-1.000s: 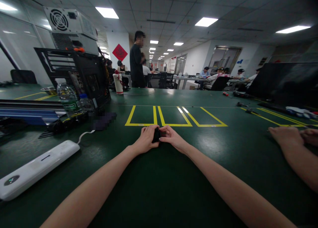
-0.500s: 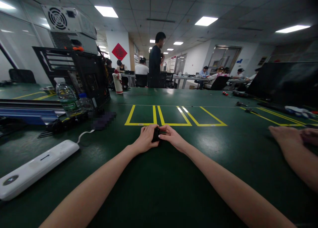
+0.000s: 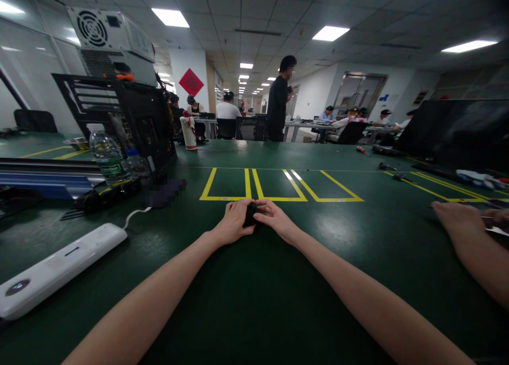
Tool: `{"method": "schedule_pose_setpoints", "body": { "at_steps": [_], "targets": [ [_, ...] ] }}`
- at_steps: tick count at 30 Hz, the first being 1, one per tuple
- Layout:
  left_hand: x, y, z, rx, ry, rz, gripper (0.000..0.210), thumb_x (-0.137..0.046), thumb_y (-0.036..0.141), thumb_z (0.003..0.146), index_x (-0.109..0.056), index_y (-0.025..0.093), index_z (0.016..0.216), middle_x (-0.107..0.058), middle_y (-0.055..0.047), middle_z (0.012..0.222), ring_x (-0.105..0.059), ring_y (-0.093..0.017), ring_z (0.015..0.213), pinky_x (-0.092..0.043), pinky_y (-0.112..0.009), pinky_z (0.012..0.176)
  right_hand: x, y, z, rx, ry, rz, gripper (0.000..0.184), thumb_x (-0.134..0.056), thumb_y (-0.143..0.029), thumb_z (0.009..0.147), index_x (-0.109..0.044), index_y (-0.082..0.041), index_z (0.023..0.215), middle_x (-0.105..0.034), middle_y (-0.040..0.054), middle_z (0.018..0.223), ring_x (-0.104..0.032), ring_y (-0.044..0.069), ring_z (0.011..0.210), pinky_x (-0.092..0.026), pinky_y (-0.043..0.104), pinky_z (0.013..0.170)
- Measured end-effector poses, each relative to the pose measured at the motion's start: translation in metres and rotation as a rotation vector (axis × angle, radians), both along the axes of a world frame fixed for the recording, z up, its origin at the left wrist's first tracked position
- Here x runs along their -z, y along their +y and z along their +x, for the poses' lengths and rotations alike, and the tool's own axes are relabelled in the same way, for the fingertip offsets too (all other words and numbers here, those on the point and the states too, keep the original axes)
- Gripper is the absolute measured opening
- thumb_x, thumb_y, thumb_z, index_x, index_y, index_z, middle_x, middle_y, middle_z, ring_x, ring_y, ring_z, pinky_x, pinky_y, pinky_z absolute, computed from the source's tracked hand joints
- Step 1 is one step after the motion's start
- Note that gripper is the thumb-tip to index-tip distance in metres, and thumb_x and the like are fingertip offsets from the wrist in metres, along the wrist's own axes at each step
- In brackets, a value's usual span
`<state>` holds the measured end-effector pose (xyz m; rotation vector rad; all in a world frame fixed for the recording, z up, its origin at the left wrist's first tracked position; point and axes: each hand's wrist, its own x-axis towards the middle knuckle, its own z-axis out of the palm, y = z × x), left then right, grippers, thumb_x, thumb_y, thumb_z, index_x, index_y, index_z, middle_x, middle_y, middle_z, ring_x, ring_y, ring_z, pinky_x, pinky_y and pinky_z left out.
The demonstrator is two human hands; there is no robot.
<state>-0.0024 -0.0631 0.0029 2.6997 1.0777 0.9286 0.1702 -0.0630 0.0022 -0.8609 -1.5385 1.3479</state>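
Note:
Between my two hands, just in front of the yellow-taped table area, is a small black object point(image 3: 249, 215), blocky in shape; its exact kind cannot be made out. My left hand point(image 3: 234, 222) is wrapped round its left side, fingers over the far edge and thumb at the near edge. From the other side, my right hand point(image 3: 276, 219) has curled fingers and thumb at the object's right edge. Much of the object is hidden by the fingers.
Yellow tape point(image 3: 278, 199) marks the green table point(image 3: 254, 280). To the left are a white device point(image 3: 66, 269) with a cable, a plastic bottle point(image 3: 105, 156) and a black computer case point(image 3: 135, 121). At right, a co-worker's hand point(image 3: 457, 216) rests near tools.
My hands and the black object have barely moved. The standing person in the background has shifted right. A pale thing now shows by the co-worker's hands.

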Motion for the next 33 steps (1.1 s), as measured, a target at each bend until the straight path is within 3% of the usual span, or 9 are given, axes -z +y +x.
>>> {"method": "schedule_pose_setpoints", "body": {
  "at_steps": [6, 13, 18, 24, 33],
  "targets": [
    [-0.001, -0.0008, 0.0008, 0.005, 0.003, -0.001, 0.055, -0.057, 0.025, 0.07, -0.029, 0.02, 0.117, -0.043, -0.008, 0.115, -0.043, -0.024, 0.107, -0.029, -0.042, 0.092, -0.0014, -0.0035, 0.0011, -0.083, 0.084, 0.01, 0.034, -0.069, -0.021, 0.06, -0.053, -0.022, 0.089, -0.053, 0.0012, 0.101, -0.052, 0.017, 0.096, -0.039, 0.037, 0.088],
    [0.0001, 0.0002, 0.0015, -0.009, 0.006, 0.011, 0.057, -0.057, 0.024, 0.069, -0.028, 0.019, 0.117, -0.044, -0.009, 0.113, -0.042, -0.025, 0.107, -0.029, -0.043, 0.092, 0.0015, -0.0025, -0.0024, 0.042, 0.027, 0.069, 0.024, -0.063, -0.026, 0.067, -0.054, -0.02, 0.088, -0.055, 0.0009, 0.092, -0.053, 0.014, 0.089, -0.039, 0.032, 0.086],
    [-0.0004, 0.0003, 0.0005, -0.009, 0.01, 0.002, 0.056, -0.056, 0.025, 0.07, -0.028, 0.019, 0.117, -0.044, -0.009, 0.113, -0.043, -0.025, 0.106, -0.029, -0.042, 0.092, 0.0029, 0.0015, -0.0014, 0.043, 0.01, 0.005, 0.037, -0.064, -0.026, 0.066, -0.05, -0.022, 0.1, -0.055, 0.0015, 0.093, -0.054, 0.015, 0.089, -0.041, 0.035, 0.085],
    [0.0004, 0.0007, 0.0009, -0.021, 0.021, 0.005, 0.056, -0.058, 0.025, 0.068, -0.029, 0.019, 0.117, -0.043, -0.009, 0.114, -0.042, -0.025, 0.107, -0.029, -0.041, 0.092, 0.003, -0.0017, -0.0009, -0.031, 0.08, 0.029, 0.032, -0.067, -0.022, 0.062, -0.051, -0.021, 0.089, -0.054, 0.0008, 0.098, -0.054, 0.014, 0.093, -0.039, 0.033, 0.088],
    [-0.005, -0.0038, 0.0002, -0.008, 0.02, -0.008, 0.054, -0.056, 0.026, 0.071, -0.029, 0.019, 0.117, -0.043, -0.008, 0.114, -0.042, -0.025, 0.108, -0.029, -0.042, 0.093, 0.0041, 0.0002, 0.0, 0.063, 0.01, 0.039, 0.028, -0.064, -0.029, 0.064, -0.053, -0.02, 0.089, -0.056, 0.0011, 0.092, -0.054, 0.014, 0.087, -0.042, 0.033, 0.082]
  ]
}}
